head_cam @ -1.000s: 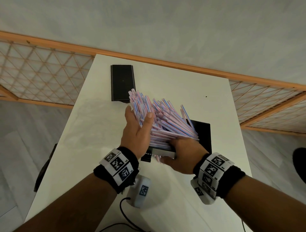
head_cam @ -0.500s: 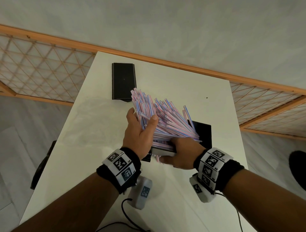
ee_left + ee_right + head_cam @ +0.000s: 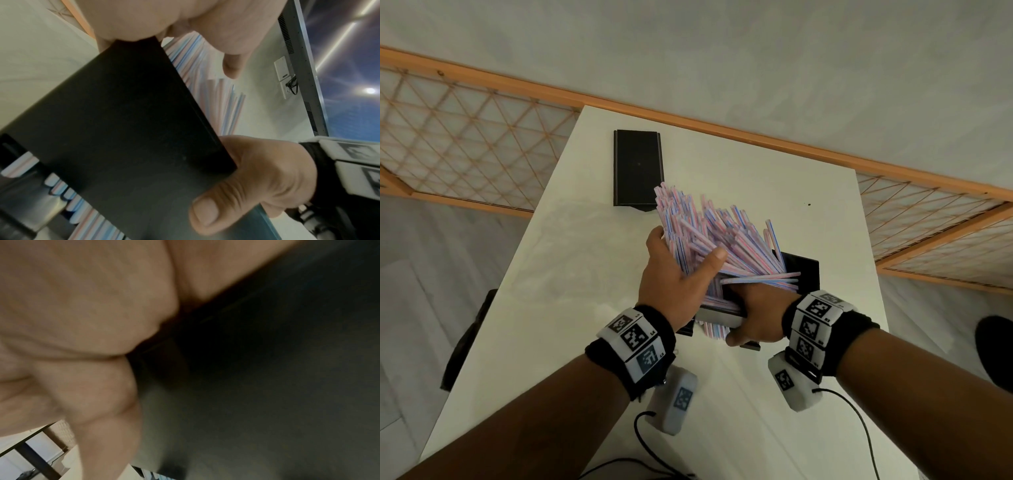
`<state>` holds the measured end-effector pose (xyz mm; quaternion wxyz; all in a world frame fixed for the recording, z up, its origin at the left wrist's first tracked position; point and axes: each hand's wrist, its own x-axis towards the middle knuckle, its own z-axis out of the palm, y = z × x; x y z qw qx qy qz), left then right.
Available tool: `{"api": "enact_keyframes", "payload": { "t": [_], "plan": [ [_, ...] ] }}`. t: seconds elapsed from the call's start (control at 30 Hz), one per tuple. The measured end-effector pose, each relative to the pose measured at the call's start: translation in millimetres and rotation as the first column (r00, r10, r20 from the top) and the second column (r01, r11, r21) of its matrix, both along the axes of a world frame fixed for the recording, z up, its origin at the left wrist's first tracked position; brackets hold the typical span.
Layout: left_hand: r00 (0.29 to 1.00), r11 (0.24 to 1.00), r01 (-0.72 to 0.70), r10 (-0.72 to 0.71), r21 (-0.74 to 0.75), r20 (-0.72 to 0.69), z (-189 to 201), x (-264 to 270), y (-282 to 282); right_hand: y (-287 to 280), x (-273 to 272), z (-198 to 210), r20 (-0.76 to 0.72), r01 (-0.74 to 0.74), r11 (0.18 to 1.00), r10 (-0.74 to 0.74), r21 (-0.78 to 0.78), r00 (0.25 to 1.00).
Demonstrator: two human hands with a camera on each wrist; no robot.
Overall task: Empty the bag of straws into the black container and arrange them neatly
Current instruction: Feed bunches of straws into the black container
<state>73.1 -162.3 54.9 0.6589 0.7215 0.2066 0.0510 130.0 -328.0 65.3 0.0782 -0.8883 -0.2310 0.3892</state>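
While straws (image 3: 709, 236) fan overhead, left-wrist view shows right thumb (image 3: 207, 212) gripping container (image 3: 123, 129).

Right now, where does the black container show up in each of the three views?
Head: black container low centre, mostly hidden under straws, held by the right hand.
Left wrist: black container fills the centre, seen from below.
Right wrist: the dark blurred surface on the right is probably it.
Shared landmark: the right hand.

You see thin pink-and-blue striped straws (image 3: 709, 240), a smooth matt black container (image 3: 127, 129), a glossy white bench (image 3: 585, 260), an orange wooden lattice rail (image 3: 465, 144).
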Motion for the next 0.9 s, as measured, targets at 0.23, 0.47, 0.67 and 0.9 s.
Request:
{"api": "enact_keyframes", "payload": {
  "t": [0.23,0.47,0.67,0.9],
  "plan": [
    [0.999,1.000,-0.011,0.011,0.021,-0.035,2,-1,0,6,2,0,0.059,-0.073,0.996,0.076,-0.052,0.995],
    [0.996,0.997,-0.071,0.073,0.043,-0.047,8,0,4,-3,-3,1,0.100,0.093,0.983,-0.110,0.155,0.989],
    [0.997,0.991,-0.033,0.042,0.131,-0.067,2,3,3,-5,-12,12,0.181,0.071,0.991,-0.090,0.110,0.979],
    [0.987,0.981,-0.153,0.144,-0.122,-0.077,-2,6,4,-27,-30,24,0.332,-0.010,0.983,-0.053,0.185,0.942]
  ]
}}
